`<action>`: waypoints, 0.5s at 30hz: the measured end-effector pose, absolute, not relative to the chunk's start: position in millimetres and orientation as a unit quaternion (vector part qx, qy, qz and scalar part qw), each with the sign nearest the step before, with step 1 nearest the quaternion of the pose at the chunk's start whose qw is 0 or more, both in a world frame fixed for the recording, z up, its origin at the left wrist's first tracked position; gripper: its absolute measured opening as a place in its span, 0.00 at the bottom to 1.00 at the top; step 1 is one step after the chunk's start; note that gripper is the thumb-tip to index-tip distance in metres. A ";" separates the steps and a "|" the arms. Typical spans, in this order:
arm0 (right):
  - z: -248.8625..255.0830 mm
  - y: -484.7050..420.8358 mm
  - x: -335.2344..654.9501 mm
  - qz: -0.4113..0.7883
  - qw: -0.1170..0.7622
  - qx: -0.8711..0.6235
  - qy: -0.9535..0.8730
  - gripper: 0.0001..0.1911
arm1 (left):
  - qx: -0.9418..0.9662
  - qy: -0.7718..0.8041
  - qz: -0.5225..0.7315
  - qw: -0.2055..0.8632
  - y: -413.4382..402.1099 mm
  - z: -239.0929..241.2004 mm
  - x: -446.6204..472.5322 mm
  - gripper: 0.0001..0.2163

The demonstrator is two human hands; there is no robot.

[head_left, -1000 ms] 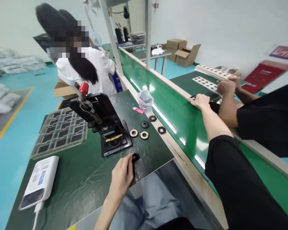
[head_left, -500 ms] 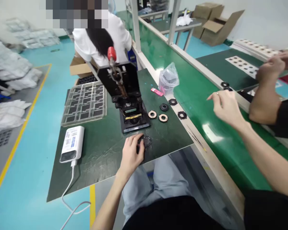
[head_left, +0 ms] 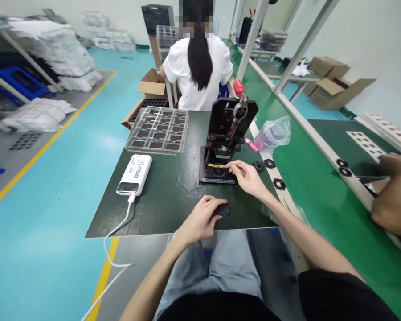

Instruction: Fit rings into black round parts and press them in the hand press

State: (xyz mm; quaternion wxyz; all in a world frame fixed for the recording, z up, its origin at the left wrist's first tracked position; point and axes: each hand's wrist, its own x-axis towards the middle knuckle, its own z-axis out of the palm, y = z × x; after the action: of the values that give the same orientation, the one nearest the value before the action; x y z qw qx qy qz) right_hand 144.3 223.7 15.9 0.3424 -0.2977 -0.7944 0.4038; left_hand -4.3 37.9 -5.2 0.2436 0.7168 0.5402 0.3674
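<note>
Leaving belt [head_left: 312, 183], right fingers [head_left: 236, 165] reach yellow strip [head_left: 216, 166], grip unclear; left fingers [head_left: 217, 203] clamp disc [head_left: 225, 210].

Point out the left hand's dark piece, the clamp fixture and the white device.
Dark piece [head_left: 225, 210], head view: uncovered end.
Clamp fixture [head_left: 221, 123], head view: upright plate.
White device [head_left: 135, 171], head view: printed face.

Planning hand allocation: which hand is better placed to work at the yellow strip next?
Probably the right hand: its fingers are at the yellow strip on the black fixture. The left hand holds a black part nearer the front edge of the table.
</note>
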 end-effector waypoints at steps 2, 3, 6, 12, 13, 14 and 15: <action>13.5 227.3 136.6 0.395 0.341 -0.297 -0.799 0.25 | 0.718 0.529 0.368 0.261 35.9 -1.2 -8.1 0.23; 12.7 228.3 133.3 0.386 0.339 -0.297 -0.804 0.25 | 0.719 0.525 0.369 0.267 35.2 0.4 -8.0 0.24; 10.4 229.8 125.5 0.353 0.346 -0.292 -0.819 0.24 | 0.703 0.538 0.380 0.266 32.3 2.1 0.5 0.25; 1.3 231.0 120.6 0.324 0.366 -0.296 -0.821 0.20 | 0.614 0.667 0.383 0.176 27.2 -9.1 32.3 0.27; -0.7 230.7 120.3 0.322 0.374 -0.301 -0.816 0.19 | 0.612 0.671 0.382 0.173 27.5 -10.8 34.2 0.27; -2.6 230.1 119.9 0.320 0.383 -0.305 -0.811 0.18 | 0.614 0.668 0.383 0.175 28.2 -11.9 34.0 0.26; -4.4 229.2 119.4 0.316 0.394 -0.310 -0.806 0.18 | 0.618 0.659 0.388 0.182 29.2 -12.2 31.7 0.25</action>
State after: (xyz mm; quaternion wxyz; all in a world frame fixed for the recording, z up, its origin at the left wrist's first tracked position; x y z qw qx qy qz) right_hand 119.4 229.2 -4.4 0.3936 -0.3095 -0.8057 0.3164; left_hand 31.7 29.2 -12.2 0.1823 0.6178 0.6595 0.3876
